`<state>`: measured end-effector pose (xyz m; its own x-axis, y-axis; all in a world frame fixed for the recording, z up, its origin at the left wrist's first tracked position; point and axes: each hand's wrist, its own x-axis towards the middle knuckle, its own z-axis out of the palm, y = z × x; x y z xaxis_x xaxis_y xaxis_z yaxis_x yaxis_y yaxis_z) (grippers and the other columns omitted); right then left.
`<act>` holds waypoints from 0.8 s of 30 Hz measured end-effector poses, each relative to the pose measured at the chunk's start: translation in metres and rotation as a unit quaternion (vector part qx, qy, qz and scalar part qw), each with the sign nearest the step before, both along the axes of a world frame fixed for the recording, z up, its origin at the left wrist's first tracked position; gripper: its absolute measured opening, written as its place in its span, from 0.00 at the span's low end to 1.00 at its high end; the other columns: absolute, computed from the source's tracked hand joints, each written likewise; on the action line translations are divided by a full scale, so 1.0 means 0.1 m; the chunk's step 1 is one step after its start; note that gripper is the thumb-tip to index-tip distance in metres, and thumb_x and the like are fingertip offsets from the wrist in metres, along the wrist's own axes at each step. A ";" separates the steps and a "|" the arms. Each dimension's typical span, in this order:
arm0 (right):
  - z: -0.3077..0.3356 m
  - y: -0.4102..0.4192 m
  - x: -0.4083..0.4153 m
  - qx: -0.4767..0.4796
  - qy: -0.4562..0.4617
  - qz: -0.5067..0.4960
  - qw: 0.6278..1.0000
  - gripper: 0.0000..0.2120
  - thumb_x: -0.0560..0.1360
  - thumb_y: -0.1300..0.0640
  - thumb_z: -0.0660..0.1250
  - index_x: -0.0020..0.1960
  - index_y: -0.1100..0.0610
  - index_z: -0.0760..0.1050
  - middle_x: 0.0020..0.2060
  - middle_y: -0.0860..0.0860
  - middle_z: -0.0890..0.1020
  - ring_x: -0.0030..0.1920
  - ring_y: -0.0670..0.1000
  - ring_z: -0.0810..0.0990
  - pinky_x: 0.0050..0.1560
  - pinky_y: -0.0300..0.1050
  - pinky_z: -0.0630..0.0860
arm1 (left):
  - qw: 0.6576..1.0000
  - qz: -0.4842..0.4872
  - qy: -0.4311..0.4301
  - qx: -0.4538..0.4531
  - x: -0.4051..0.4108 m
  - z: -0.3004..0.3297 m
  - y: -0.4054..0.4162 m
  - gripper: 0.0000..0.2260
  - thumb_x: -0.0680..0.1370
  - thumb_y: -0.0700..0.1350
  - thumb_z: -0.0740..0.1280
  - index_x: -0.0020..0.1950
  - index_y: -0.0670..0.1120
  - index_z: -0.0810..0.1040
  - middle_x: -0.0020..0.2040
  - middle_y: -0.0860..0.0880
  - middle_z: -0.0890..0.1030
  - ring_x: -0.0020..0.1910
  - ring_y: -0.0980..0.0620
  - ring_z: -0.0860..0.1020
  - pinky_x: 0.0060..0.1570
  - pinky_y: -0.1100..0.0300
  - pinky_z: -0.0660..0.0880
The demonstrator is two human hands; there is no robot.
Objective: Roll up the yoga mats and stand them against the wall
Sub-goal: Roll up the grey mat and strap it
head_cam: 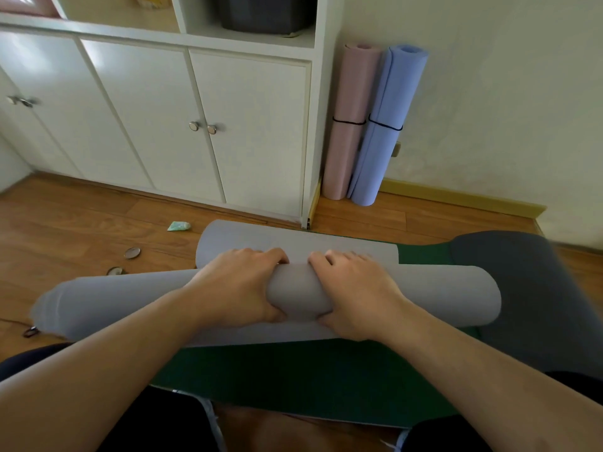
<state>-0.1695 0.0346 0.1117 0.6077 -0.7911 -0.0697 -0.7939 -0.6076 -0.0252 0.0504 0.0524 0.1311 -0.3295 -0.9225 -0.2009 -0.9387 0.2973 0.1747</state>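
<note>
Currently: grey mat (424, 295) mostly rolled, short flat tail beyond hands. Left hand (235, 288) and right hand (355, 295) grip roll's middle, fingers curled over. Pink mat (349, 125), blue mat (385, 125) already standing against wall, far ahead; green mat (293, 380) under the roll, unrolled.

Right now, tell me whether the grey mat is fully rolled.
Not fully: the grey mat is mostly rolled, with a flat strip beyond both hands.

Soft daylight glares on the cabinet doors (137, 102); wide-angle bending and blur smear the frame edges
</note>
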 end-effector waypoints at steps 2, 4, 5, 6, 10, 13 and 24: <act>-0.01 -0.02 0.00 0.000 -0.006 0.002 1.000 0.31 0.71 0.40 0.77 0.66 0.48 0.66 0.58 0.50 0.79 0.56 0.55 0.80 0.56 0.56 0.79 | 1.000 -0.003 -0.008 0.000 -0.02 -0.01 0.02 0.33 0.70 0.69 0.74 0.69 0.61 0.66 0.59 0.57 0.80 0.53 0.56 0.78 0.55 0.55 0.78; 0.01 -0.06 -0.03 0.009 -0.014 -0.005 1.000 0.28 0.71 0.42 0.76 0.63 0.48 0.67 0.55 0.50 0.79 0.54 0.55 0.80 0.53 0.56 0.80 | 1.000 -0.008 -0.013 -0.018 -0.04 0.01 0.04 0.32 0.70 0.70 0.72 0.69 0.61 0.66 0.60 0.58 0.79 0.54 0.56 0.77 0.55 0.55 0.77; 0.02 -0.08 -0.05 0.018 -0.018 -0.013 1.000 0.26 0.71 0.42 0.76 0.62 0.47 0.67 0.54 0.49 0.80 0.53 0.55 0.80 0.52 0.56 0.80 | 0.999 -0.006 -0.014 -0.030 -0.02 0.04 0.04 0.33 0.70 0.71 0.72 0.69 0.62 0.66 0.61 0.59 0.78 0.55 0.56 0.77 0.56 0.55 0.76; 0.04 -0.11 -0.09 0.030 -0.023 -0.023 0.999 0.26 0.70 0.43 0.77 0.60 0.46 0.67 0.53 0.49 0.80 0.53 0.55 0.80 0.51 0.57 0.80 | 0.999 -0.003 -0.021 -0.042 0.01 0.08 0.04 0.34 0.69 0.72 0.72 0.69 0.62 0.66 0.62 0.59 0.77 0.56 0.56 0.76 0.57 0.55 0.75; 0.15 -0.25 -0.30 0.087 -0.055 -0.080 0.991 0.25 0.66 0.43 0.79 0.55 0.42 0.69 0.51 0.43 0.80 0.51 0.52 0.80 0.49 0.56 0.79 | 0.993 0.030 -0.093 -0.062 0.33 0.28 0.00 0.37 0.61 0.79 0.71 0.64 0.63 0.69 0.57 0.62 0.77 0.53 0.57 0.74 0.54 0.54 0.72; 0.23 -0.34 -0.46 0.107 -0.064 -0.124 0.984 0.26 0.64 0.44 0.82 0.54 0.38 0.70 0.48 0.39 0.80 0.49 0.47 0.79 0.48 0.52 0.78 | 0.991 0.079 -0.094 -0.048 0.57 0.39 -0.01 0.38 0.56 0.80 0.71 0.60 0.65 0.70 0.51 0.64 0.77 0.48 0.59 0.74 0.48 0.55 0.72; 0.48 -0.17 -0.16 0.053 0.021 -0.061 0.996 0.49 0.66 0.34 0.81 0.78 0.44 0.60 0.72 0.46 0.72 0.69 0.52 0.72 0.68 0.49 0.71 | 0.984 0.066 -0.097 -0.132 0.29 0.47 0.16 0.25 0.68 0.75 0.66 0.56 0.60 0.75 0.48 0.58 0.81 0.46 0.55 0.78 0.45 0.54 0.74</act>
<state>-0.1856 0.0172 0.1597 0.5016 -0.8462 -0.1800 -0.8638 -0.5014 -0.0499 0.0792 0.0689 0.1784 -0.1817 -0.9833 0.0042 -0.9804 0.1808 -0.0779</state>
